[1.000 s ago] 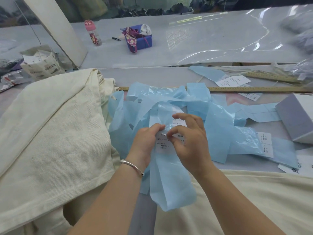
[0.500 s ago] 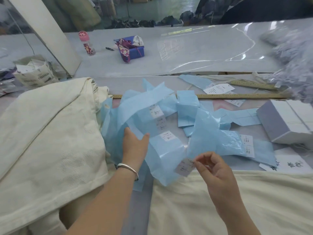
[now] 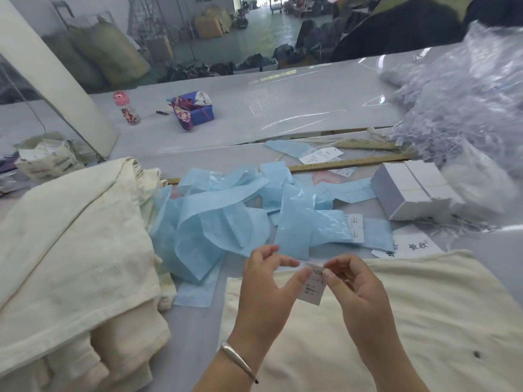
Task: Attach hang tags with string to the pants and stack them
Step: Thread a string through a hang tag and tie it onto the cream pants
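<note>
With our left hand (image 3: 271, 274) and right hand (image 3: 349, 278) both pinching a small white hang tag (image 3: 312, 287) above the cream pants (image 3: 396, 321) spread before us, no string shows yet, and a folded stack (image 3: 73, 250) waits at left.

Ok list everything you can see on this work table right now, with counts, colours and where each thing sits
label: one, white, pinched between both hands
blue strips: a heap, light blue, table centre
folded pants: a stack, cream, left
pants: one, cream, under the hands
ruler: one, wooden, behind the strips
box: one, white, right
bottle: one, pink cap, far table
basket: one, blue, far table
left hand: bracelet on wrist
right hand
</note>
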Demonstrator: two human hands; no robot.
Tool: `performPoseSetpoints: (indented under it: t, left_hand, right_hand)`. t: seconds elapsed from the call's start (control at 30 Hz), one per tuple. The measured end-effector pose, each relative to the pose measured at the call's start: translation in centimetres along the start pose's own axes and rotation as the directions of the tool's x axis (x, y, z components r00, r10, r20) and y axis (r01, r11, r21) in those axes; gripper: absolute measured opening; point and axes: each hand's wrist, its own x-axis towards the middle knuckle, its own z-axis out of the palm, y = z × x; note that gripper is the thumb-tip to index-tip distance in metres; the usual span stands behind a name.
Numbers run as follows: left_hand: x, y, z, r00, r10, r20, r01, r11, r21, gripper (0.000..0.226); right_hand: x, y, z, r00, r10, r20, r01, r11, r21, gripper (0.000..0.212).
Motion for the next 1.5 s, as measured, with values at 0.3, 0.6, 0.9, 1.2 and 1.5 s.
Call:
performPoseSetpoints:
  t: [0.3,0.6,0.9,1.2,1.5]
  left_hand:
    - [-2.6,6.0,9.6,0.995,-0.048,0.088,0.060,0.989,-0.135,0.018]
    - [-2.2,9.8,17.4,0.938,-0.344,0.036,0.321,0.828,-0.460,0.009]
    - [-1.8,10.8,18.4,0.922,-0.385,0.025,0.355,0.819,-0.450,0.012]
    - [-0.3,10.0,18.0,0.904,-0.427,-0.028,0.368,0.811,-0.454,0.010]
    - [0.6,9.4,18.5,0.890,-0.455,-0.028,0.404,0.816,-0.415,0.011]
  right_hand:
    - [0.1,-0.2,-11.6,0.999,0.029,-0.038,-0.032,0.997,-0.068,0.020]
    - [8.9,4.1,-22.9,0.999,0.026,-0.019,-0.031,0.616,-0.787,0.036]
    - [11.0,6.8,-23.1,0.963,0.178,0.202,0.194,0.058,-0.979,0.034]
    - [18.1,6.4,-22.2,0.910,0.185,0.370,0.316,0.265,-0.911,0.060]
    - [20.5,6.4,-22.8,0.852,0.309,0.423,0.362,0.236,-0.902,0.072]
